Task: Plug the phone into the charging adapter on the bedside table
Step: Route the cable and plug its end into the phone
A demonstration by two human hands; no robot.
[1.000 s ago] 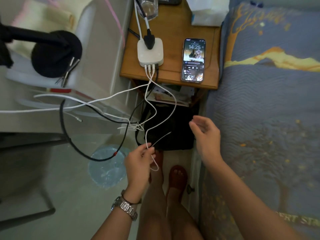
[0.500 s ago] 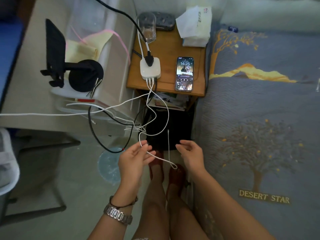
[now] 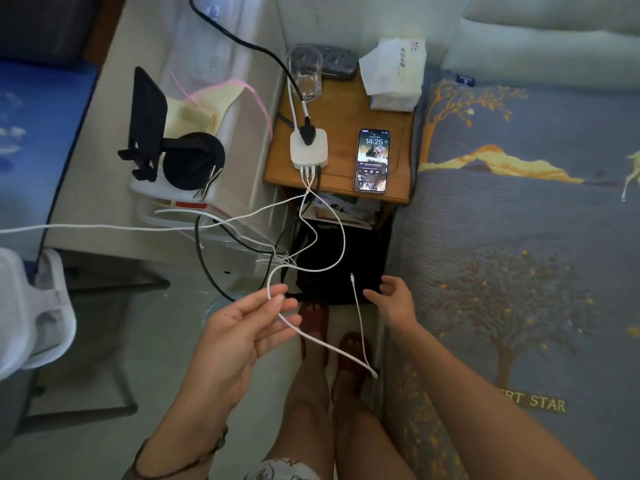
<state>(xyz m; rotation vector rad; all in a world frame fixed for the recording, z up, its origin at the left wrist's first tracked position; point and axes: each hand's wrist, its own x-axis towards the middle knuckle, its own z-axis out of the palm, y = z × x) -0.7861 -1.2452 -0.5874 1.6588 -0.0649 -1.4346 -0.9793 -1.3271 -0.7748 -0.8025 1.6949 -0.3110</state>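
The cable (image 3: 360,320) tip (image 3: 352,276) pointed up toward the table (image 3: 398,157), where the phone (image 3: 372,160) lay beside the adapter (image 3: 309,148). The right hand (image 3: 393,299), open and empty, was nearest the tip; the left hand (image 3: 242,327) pinched the cable lower.

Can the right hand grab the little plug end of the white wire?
Probably yes. The open right hand is just beside the thin white charging cable's plug tip, which sticks up freely with nothing between them. The left hand holds the cable lower down.
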